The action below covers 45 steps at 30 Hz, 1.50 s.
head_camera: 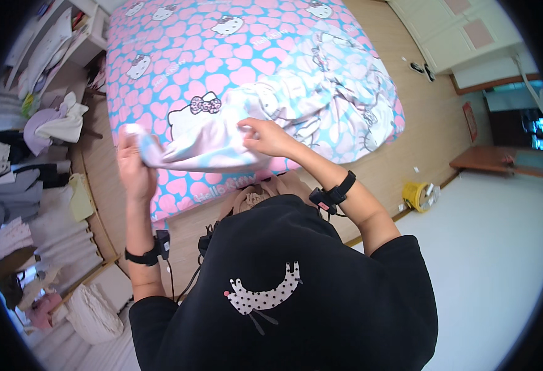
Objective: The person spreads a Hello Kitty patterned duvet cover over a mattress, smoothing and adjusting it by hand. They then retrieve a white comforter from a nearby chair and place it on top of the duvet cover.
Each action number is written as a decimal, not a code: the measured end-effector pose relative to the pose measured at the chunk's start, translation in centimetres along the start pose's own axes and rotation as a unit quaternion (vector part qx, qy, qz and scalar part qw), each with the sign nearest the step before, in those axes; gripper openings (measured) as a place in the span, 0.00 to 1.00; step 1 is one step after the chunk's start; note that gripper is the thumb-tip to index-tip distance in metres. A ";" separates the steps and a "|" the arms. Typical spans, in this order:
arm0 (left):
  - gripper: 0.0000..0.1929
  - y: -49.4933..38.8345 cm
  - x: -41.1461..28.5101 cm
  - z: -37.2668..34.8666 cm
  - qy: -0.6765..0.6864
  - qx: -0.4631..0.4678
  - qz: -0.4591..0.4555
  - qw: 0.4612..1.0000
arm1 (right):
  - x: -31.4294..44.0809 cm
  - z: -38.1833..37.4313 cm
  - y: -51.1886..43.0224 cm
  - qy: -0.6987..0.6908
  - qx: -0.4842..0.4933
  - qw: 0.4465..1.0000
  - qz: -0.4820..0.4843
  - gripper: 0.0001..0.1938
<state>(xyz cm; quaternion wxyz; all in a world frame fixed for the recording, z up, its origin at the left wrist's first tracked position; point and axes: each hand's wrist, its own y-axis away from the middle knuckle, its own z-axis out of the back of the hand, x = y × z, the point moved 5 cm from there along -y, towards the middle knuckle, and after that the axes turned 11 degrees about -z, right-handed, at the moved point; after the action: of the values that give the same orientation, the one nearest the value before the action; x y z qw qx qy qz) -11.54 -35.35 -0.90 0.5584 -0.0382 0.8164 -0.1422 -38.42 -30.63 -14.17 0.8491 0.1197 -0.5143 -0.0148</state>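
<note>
A pale pink, white and blue patterned bedding cover [345,88] lies crumpled over the right part of a bed, and one end stretches left between my hands. My left hand [134,162] grips its left end, slightly blurred, near the bed's left front edge. At the cover's middle is my right hand [264,137], thumb and forefinger curled close to the cloth; whether it pinches the fabric cannot be made out. Beneath lies a fitted sheet [197,60] with pink hearts on blue and cartoon cat faces.
Clothes [14,195] hang or lie at the left, beside a shelf desk [90,39] holding several things. A yellow bin [415,195] stands on the floor at right. Dark shoes [423,71] rest near white cabinets [457,28]. A wooden bench [480,158] is at far right.
</note>
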 end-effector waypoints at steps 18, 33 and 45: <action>0.09 5.5 -18.3 22.7 -0.053 -0.228 -0.098 0.967 | -17.8 9.0 -13.8 0.260 -0.078 0.958 -0.088 0.08; 0.18 -0.5 -3.7 51.1 -0.022 -0.487 0.011 0.873 | 10.7 24.1 4.9 0.272 -0.519 0.725 0.363 0.12; 0.10 -1.9 15.7 32.3 -0.556 -0.129 0.149 0.808 | -6.2 6.6 3.6 0.021 -0.085 0.995 -0.050 0.08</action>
<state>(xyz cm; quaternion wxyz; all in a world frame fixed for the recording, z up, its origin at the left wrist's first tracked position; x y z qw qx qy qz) 12.22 -46.79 -25.33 0.9211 -0.0602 0.3729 0.0946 -47.44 -27.45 -15.85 0.8649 0.0732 -0.4868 -0.0979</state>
